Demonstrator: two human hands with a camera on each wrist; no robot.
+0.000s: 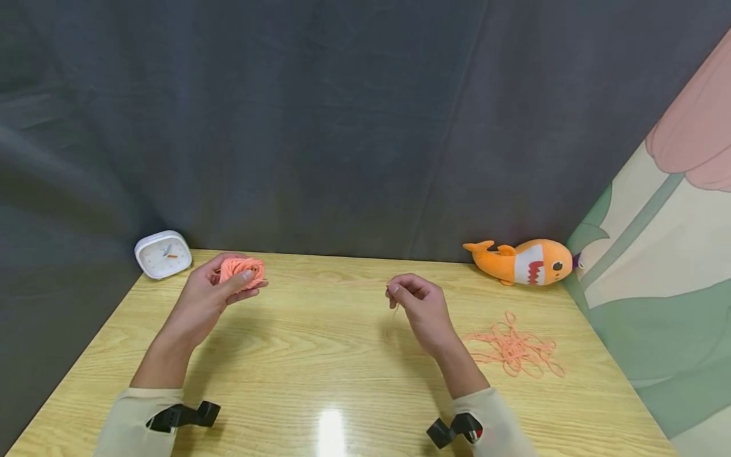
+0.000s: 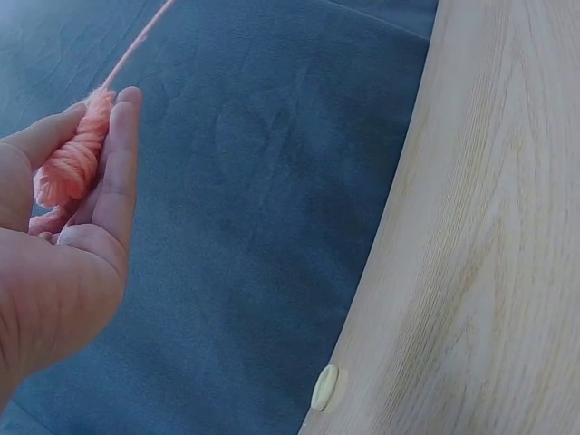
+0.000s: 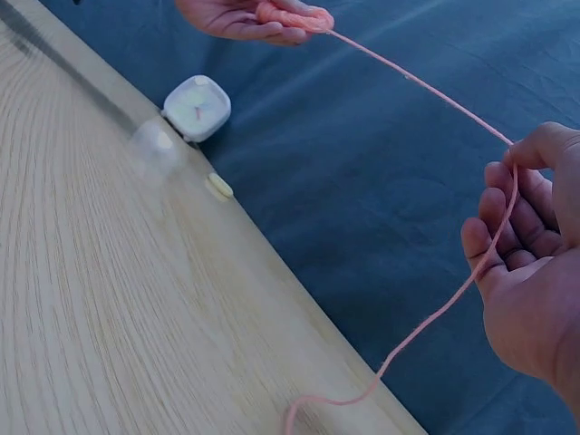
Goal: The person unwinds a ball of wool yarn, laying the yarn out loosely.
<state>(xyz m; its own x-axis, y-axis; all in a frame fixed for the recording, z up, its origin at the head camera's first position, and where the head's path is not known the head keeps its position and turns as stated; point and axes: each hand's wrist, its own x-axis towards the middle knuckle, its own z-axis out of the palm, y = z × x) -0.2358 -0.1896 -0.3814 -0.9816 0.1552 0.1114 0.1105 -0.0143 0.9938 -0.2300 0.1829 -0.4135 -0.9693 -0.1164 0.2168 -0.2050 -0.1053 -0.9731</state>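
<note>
Finger-clamping coral wound-yarn bundle (image 1: 233,267) in left hand (image 1: 210,291), head frame mid-left — finger-pinching thin coral strand (image 3: 421,88) in right hand (image 1: 421,307), centre-right.

Lighting is even and moderately bright. White glare (image 1: 331,435) marks the near tabletop (image 1: 308,362); shadows are soft. Wrist views appear cooler-toned.
</note>
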